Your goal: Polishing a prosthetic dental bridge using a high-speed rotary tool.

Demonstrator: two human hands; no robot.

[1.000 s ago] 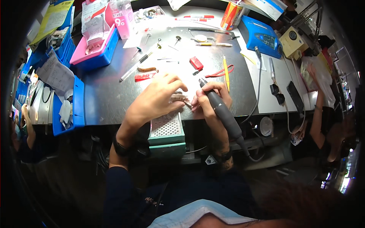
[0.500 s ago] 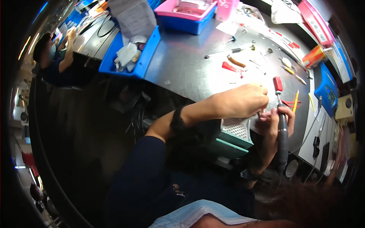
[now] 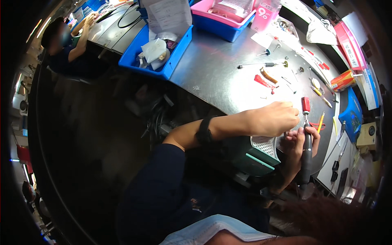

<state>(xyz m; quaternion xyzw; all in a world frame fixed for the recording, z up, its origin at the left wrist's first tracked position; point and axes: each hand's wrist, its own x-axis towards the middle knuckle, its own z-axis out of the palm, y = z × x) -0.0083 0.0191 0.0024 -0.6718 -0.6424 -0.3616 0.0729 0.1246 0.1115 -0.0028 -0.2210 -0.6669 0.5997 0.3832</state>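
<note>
Grinding or polishing step in hand, judging by the grip: right hand wraps a dark pen-shaped rotary tool with its fingers closed round the barrel, tip pointing up toward the left hand. Left hand is curled, fingers pinched narrow on something very small right at the tool tip; the piece itself is hidden by the fingers, cannot tell its shape or colour. Both hands meet just above the perforated white tray, which sits on a dark green box at the near edge of the grey metal worktop.

Next move probably calls for keeping the small piece steady against the tip and the left fingers clear of it, with small wrist turns only.

Rotary tool: slim, dark grey to black, tapering toward the tip, with a cord trailing from its rear end.

Beyond the tray on the worktop: red-handled cutter, red pliers, a screwdriver, a yellow pencil. Far of the tray, 1 blue bin with papers and 1 pink tray. Another person works well away at the far left.
</note>
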